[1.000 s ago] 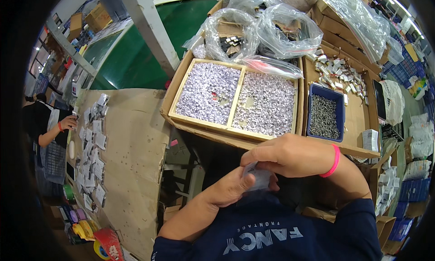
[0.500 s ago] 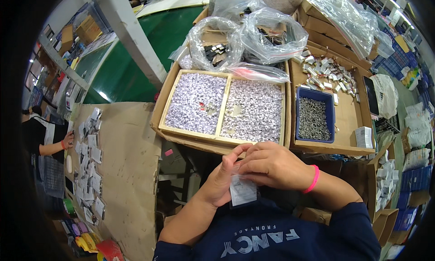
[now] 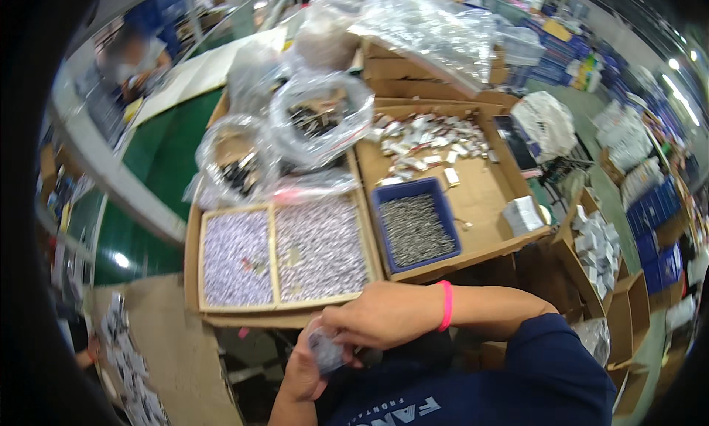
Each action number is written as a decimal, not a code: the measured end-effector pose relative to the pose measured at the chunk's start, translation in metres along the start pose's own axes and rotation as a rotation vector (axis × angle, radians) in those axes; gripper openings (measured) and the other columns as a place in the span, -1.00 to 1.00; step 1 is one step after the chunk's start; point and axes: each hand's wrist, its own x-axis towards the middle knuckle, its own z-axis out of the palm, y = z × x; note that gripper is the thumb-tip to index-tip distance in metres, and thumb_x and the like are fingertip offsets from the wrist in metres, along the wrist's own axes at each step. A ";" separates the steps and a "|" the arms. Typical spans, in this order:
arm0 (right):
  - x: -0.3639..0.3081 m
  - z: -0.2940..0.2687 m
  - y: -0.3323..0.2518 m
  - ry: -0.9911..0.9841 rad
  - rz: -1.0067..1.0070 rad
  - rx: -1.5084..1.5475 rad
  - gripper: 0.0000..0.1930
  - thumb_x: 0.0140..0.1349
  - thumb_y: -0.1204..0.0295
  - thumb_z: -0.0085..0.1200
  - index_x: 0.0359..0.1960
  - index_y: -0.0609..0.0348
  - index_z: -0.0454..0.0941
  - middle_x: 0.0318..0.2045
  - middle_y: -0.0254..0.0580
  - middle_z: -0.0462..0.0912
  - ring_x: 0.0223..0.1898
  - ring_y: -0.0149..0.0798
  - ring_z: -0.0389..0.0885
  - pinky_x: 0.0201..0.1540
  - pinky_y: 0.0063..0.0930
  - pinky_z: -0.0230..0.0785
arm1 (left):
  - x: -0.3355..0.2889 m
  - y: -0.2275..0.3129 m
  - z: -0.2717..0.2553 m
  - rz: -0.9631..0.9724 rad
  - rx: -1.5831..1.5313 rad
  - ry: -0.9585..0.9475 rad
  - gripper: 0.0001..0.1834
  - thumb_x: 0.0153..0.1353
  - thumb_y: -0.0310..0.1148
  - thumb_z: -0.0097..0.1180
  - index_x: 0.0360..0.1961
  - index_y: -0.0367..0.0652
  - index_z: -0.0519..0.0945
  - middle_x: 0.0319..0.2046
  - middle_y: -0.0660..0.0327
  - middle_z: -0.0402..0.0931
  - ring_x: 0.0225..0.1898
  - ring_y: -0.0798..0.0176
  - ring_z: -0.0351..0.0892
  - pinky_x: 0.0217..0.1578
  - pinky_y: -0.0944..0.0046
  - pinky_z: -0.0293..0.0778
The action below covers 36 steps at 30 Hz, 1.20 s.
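Note:
A small clear plastic bag (image 3: 326, 352) with something pale inside is held in front of my body. My left hand (image 3: 301, 370) is closed round its left side and lower part. From above, the bent fingers of my right hand (image 3: 380, 317) pinch at the bag's top; a pink band circles that wrist. Blur hides what exactly the right fingertips grip. Just beyond my hands stands a wooden divided tray (image 3: 275, 278) with many tiny whitish pieces in two compartments. A blue bin (image 3: 454, 230) of small metal parts lies beyond my right hand.
A cardboard tray (image 3: 480, 197) carries white wired parts and a stack of white slips (image 3: 523, 215). Open plastic bags (image 3: 321, 116) of dark parts stand behind the wooden tray. At right is a box of white packets (image 3: 597, 252). Another person's hand (image 3: 90, 352) is at far left.
My view has swung to the right, so the trays appear further left and lower. The bag, hanging flat before, is now bunched between my hands and blurred.

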 end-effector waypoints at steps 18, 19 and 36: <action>-0.107 -0.136 0.203 0.348 1.030 -0.477 -0.54 0.01 0.05 0.11 -0.44 0.33 0.61 -0.52 0.04 0.65 -0.49 -0.09 0.65 -0.30 -0.29 0.51 | 0.008 -0.004 0.003 0.027 0.081 0.041 -0.24 0.29 0.21 -0.28 0.12 -0.34 0.31 -0.26 0.04 0.47 -0.40 0.21 0.48 -0.39 0.24 0.46; -0.104 -0.134 0.210 0.292 1.028 -0.514 -0.59 0.00 0.14 0.10 -0.55 0.37 0.60 -0.56 0.03 0.64 -0.54 -0.11 0.65 -0.39 -0.31 0.54 | 0.008 -0.004 0.003 0.025 0.085 0.045 -0.25 0.29 0.21 -0.28 0.12 -0.34 0.32 -0.26 0.04 0.47 -0.41 0.21 0.48 -0.39 0.23 0.46; -0.114 -0.169 0.222 0.467 0.664 -0.703 -0.79 0.01 0.37 0.08 -0.30 0.14 0.55 -0.38 -0.03 0.63 -0.28 0.03 0.60 -0.20 -0.15 0.42 | 0.008 0.008 0.003 0.020 0.116 0.082 -0.24 0.27 0.21 -0.23 0.12 -0.36 0.31 -0.24 0.01 0.48 -0.37 0.19 0.50 -0.36 0.20 0.47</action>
